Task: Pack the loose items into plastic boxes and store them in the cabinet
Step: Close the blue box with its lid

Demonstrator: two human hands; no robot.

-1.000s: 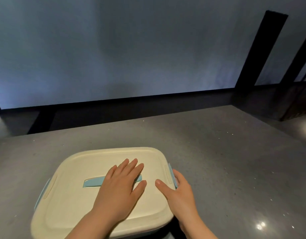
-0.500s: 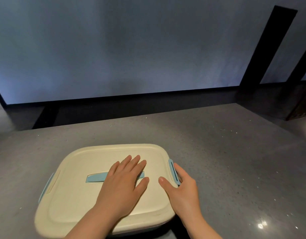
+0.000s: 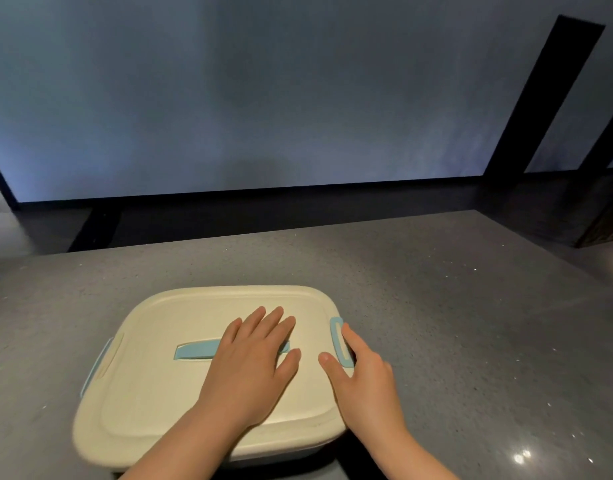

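A cream plastic box [image 3: 152, 393] with its lid on sits on the grey counter [image 3: 454, 323]. A light blue handle [image 3: 194, 351] lies flat in the lid's middle. My left hand [image 3: 253, 365] rests flat on the lid, fingers apart, covering the handle's right end. My right hand [image 3: 364, 379] is at the box's right side, thumb on the lid and fingers curled around the light blue right latch [image 3: 338, 341], which is tilted up. A second blue latch [image 3: 94, 368] is on the left side. The box's contents are hidden.
A pale wall [image 3: 263, 98] with a dark base strip stands behind the counter's far edge. A dark vertical post [image 3: 547, 98] leans at the right. Bright light spots [image 3: 521, 457] reflect on the counter at the lower right.
The right latch has swung up from the box's side under my right fingers. My left hand stays flat on the lid. The view shifted slightly.
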